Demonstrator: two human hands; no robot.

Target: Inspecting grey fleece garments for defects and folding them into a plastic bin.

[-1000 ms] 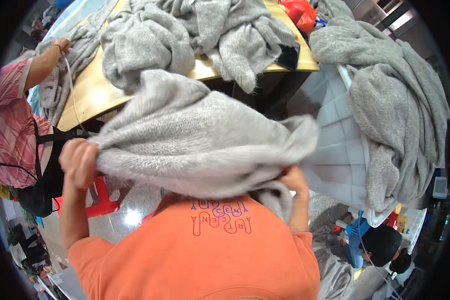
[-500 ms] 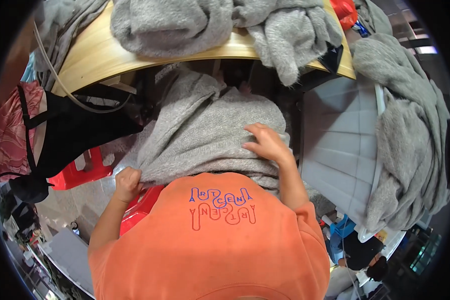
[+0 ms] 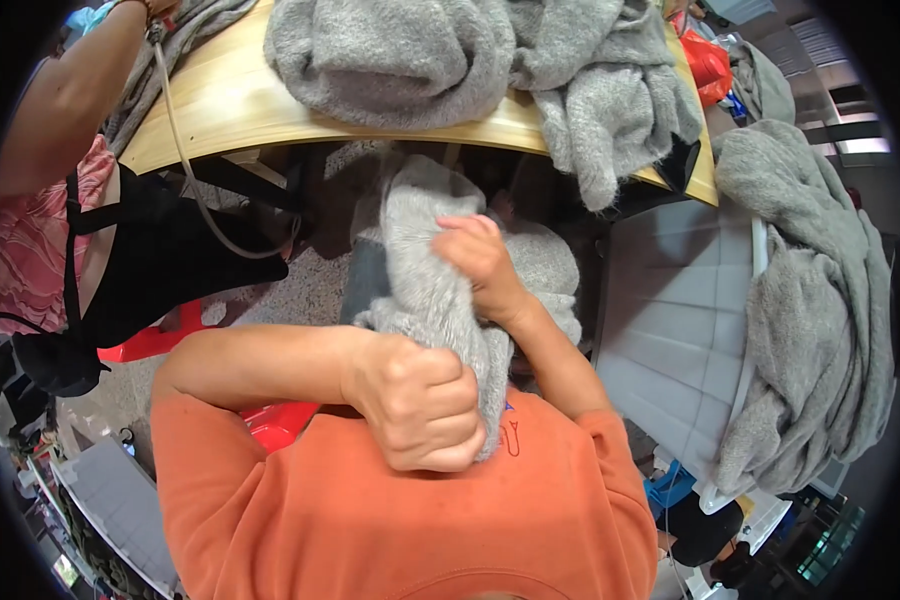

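A grey, fuzzy knit garment (image 3: 425, 255) lies bunched lengthwise over my lap. My left hand (image 3: 410, 405) is closed in a fist on its near end, up against the chest of my orange top. Farther out, my right hand (image 3: 475, 262) lies on the upper part of the garment, its bent fingers closed over the cloth and slightly blurred; its thumb is hidden. Another part of the grey knit (image 3: 550, 275) spreads under and beyond my right forearm.
A wooden table (image 3: 210, 120) with heaped grey knits (image 3: 390, 60) stands ahead. To the right, more grey cloth (image 3: 820, 300) hangs over a pale plastic bin (image 3: 670, 330). At the left, another person's arm (image 3: 80, 110) reaches toward the table, near a hanging cable (image 3: 185, 170). Red stools (image 3: 280, 425) show below.
My left hand has swung from the far left to in front of my chest, drawing the garment's cloth with it. My right hand has shifted left and its fingers have bent onto the cloth.
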